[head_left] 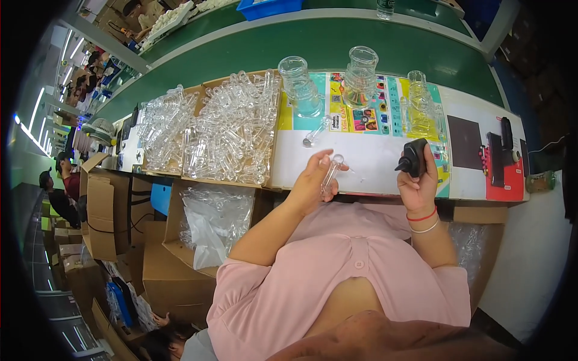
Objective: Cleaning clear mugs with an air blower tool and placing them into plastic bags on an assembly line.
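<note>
Left hand (313, 182) had a clear tube (330, 175), rounded at one end, pinched lightly in its fingers, near the table edge. Right hand (422, 185) was curled around a black nozzle bottle (414, 155), tip angled toward the left hand.

Risks, as judged: three tall clear vessels (360, 84) stood upright just beyond both hands; a wide forward reach could knock one over. A hard squeeze on the bottle could drip on the white work surface (367, 150). A loosened pinch could drop the slick tube, likely chipping it if glass.

Around: to the left hand's left, open cartons (274, 135) heaped with similar tubes (232, 129), tangled enough to snag; their walls stood in the way of a low sideways reach. Right of the right hand, a dark square mat (465, 142), then a black phone-like slab (495, 159). Smallest obstacle: a loose tube (317, 132) lying just beyond the left hand.
</note>
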Tool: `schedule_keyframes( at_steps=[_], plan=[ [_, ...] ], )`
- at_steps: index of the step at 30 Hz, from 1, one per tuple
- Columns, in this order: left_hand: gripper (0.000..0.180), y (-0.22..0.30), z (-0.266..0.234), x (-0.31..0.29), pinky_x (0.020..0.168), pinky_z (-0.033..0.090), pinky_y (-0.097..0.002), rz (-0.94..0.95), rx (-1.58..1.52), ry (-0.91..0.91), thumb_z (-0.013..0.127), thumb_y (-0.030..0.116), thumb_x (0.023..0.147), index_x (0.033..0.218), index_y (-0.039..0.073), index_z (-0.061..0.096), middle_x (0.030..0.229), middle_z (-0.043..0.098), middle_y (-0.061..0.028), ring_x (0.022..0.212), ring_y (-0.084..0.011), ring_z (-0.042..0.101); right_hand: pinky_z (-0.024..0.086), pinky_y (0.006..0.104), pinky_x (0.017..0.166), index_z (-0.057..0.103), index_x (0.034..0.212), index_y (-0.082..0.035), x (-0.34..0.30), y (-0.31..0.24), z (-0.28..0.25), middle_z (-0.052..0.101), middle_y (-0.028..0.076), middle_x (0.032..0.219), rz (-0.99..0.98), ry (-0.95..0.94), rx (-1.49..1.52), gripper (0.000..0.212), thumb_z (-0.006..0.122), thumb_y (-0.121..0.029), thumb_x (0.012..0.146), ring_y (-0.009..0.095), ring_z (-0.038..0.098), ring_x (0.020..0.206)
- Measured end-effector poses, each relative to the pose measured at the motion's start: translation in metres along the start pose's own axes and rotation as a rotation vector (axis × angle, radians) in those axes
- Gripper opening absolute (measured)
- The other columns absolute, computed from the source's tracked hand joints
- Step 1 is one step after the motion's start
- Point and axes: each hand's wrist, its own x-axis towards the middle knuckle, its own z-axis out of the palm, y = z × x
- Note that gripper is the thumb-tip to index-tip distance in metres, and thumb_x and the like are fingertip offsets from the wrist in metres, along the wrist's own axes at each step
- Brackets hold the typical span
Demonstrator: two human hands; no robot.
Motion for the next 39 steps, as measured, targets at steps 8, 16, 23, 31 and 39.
schedule_keyframes(
  at_steps=[8, 16, 23, 31, 39],
  plan=[
    [0.042, -0.003, -0.002, -0.015, 0.066, 0.048, -0.0251, 0.105, 0.177, -0.050, 0.055, 0.007, 0.084, 0.122, 0.001, 0.038, 0.114, 0.050, -0.0123, 0.093, -0.0153, 0.053, 0.030, 0.0139, 0.031, 0.053, 0.093, -0.003, 0.000, -0.002, -0.002, 0.056, 0.009, 0.077, -0.017, -0.006, -0.001, 0.024, 0.049, -0.026, 0.089, 0.006, 0.041, 0.042],
    [0.014, 0.004, -0.010, -0.012, 0.070, 0.051, -0.0262, 0.214, 0.249, 0.111, 0.055, 0.005, 0.084, 0.096, 0.000, 0.051, 0.118, 0.047, -0.0132, 0.093, -0.0182, 0.057, 0.030, 0.0144, 0.030, 0.053, 0.091, -0.005, -0.002, 0.003, 0.002, 0.057, 0.007, 0.076, -0.003, -0.045, 0.010, 0.021, 0.048, -0.025, 0.089, 0.007, 0.041, 0.042],
    [0.019, 0.001, 0.002, -0.014, 0.079, 0.049, -0.0258, 0.378, 0.264, -0.022, 0.055, 0.001, 0.083, 0.102, -0.002, 0.051, 0.120, 0.044, -0.0127, 0.095, -0.0179, 0.056, 0.030, 0.0150, 0.030, 0.055, 0.088, -0.007, -0.003, 0.004, 0.010, 0.059, 0.006, 0.074, -0.025, 0.035, -0.057, 0.019, 0.050, -0.026, 0.089, 0.007, 0.043, 0.042],
    [0.032, 0.003, 0.029, -0.033, 0.083, 0.049, -0.0276, 0.678, 0.453, -0.083, 0.055, -0.002, 0.083, 0.111, 0.000, 0.039, 0.115, 0.051, -0.0188, 0.097, -0.0199, 0.057, 0.039, 0.0161, 0.042, 0.052, 0.092, -0.007, -0.024, 0.015, 0.046, 0.058, 0.005, 0.079, -0.264, -0.091, -0.356, 0.021, 0.050, -0.028, 0.088, 0.007, 0.047, 0.049],
    [0.033, 0.012, 0.045, -0.041, 0.088, 0.047, -0.0317, 0.626, 0.219, -0.129, 0.048, -0.011, 0.082, 0.111, -0.001, 0.037, 0.126, 0.040, -0.0251, 0.106, -0.0253, 0.053, 0.045, 0.0255, 0.068, 0.045, 0.088, 0.002, -0.041, 0.013, 0.060, 0.046, 0.009, 0.076, -0.676, -0.315, -0.893, 0.042, 0.052, -0.039, 0.082, 0.016, 0.050, 0.068]
  ],
)
